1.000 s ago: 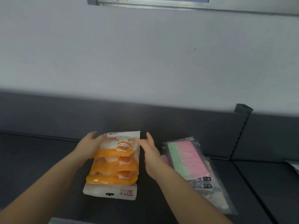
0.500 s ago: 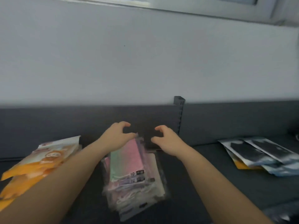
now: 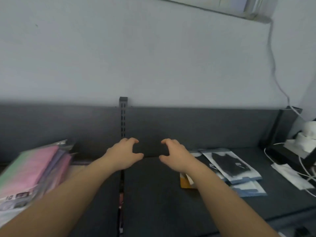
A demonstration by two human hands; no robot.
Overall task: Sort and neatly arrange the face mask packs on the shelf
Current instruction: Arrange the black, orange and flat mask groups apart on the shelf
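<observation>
My left hand (image 3: 124, 154) and my right hand (image 3: 174, 153) hover side by side over the dark shelf (image 3: 153, 194), fingers curled and apart, holding nothing. A stack of pink-and-green mask packs (image 3: 32, 171) lies at the left, partly under my left forearm. To the right of my right hand lie black-mask packs in white and blue wrappers (image 3: 230, 165), overlapping loosely. An orange pack (image 3: 185, 182) peeks out beneath my right forearm.
A slotted upright post (image 3: 123, 115) splits the dark back panel, with a gap in the shelf below it. At the far right sit a loose white mask (image 3: 289, 175), white cables (image 3: 306, 170) and white items on a black block. A pale wall rises behind.
The view has swung right. Both hands have left the pink-and-green stack and moved right over the bare shelf near the black-mask packs. The orange packs at the left are out of view.
</observation>
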